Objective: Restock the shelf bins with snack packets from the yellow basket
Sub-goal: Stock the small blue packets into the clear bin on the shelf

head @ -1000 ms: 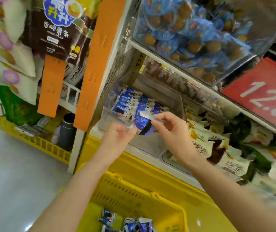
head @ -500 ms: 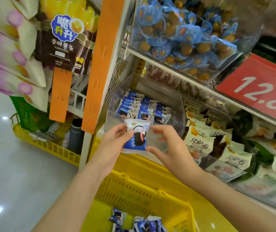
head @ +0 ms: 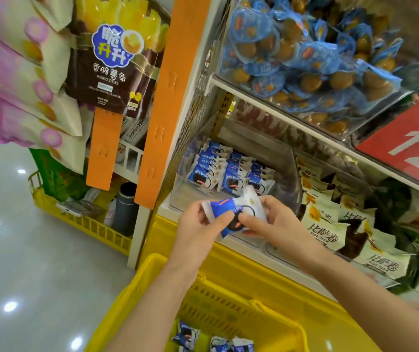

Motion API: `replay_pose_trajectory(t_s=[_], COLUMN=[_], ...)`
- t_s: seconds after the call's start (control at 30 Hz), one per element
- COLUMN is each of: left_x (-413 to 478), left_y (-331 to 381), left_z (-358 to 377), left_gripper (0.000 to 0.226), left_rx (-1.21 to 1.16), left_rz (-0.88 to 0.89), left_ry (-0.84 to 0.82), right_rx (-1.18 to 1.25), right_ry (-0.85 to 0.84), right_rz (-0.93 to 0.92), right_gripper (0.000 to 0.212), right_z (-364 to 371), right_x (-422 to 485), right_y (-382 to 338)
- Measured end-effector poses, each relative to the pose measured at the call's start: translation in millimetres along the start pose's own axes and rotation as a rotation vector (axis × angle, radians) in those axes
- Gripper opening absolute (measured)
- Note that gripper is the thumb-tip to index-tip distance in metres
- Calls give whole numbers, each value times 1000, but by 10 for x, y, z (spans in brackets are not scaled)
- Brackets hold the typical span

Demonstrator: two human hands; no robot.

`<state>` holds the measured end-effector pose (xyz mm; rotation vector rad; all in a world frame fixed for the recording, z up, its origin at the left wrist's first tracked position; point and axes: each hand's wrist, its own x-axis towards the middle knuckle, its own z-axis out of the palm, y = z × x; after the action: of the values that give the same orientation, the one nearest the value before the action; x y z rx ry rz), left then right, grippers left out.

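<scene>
Snack packet (head: pixel 228 212), crinkled, blue-and-white

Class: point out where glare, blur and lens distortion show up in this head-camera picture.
Head view: white glare spots on the glossy floor; the red price sign and pink bags look soft at the edges; the wide lens slants the orange strip.

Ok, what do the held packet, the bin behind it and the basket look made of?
Packet: thin glossy plastic film, probably; it crumples and has a serrated sealed edge. Bin: clear rigid plastic, maybe acrylic; stocked packets show through its walls. Basket: yellow moulded plastic, slightly glossy, with slotted walls.
</scene>
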<state>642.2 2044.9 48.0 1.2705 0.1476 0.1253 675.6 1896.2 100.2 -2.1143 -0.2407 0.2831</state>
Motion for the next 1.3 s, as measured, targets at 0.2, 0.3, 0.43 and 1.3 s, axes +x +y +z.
replay_pose_trajectory(t_s=[0.2,0.3,0.43,1.3], left_x=[164,246,472,987], left_y=[94,140,214,-246], left_z=[21,64,-3,-415], left_gripper=[33,29,40,33], left_rx=[420,517,661,1158], left_rz=[230,324,441,942], left_ry=[-161,-255,-236,-156], right_rx=[-545,-502,-589,-1355], right_ry=[21,-24,167,222], right_rz=[-301,-285,-263,138], right_gripper=[43,33,28,28], right_z=[-123,-146,-355,-474], right_x=[-14,32,293,1759], right_y=[-46,-120,-163,495])
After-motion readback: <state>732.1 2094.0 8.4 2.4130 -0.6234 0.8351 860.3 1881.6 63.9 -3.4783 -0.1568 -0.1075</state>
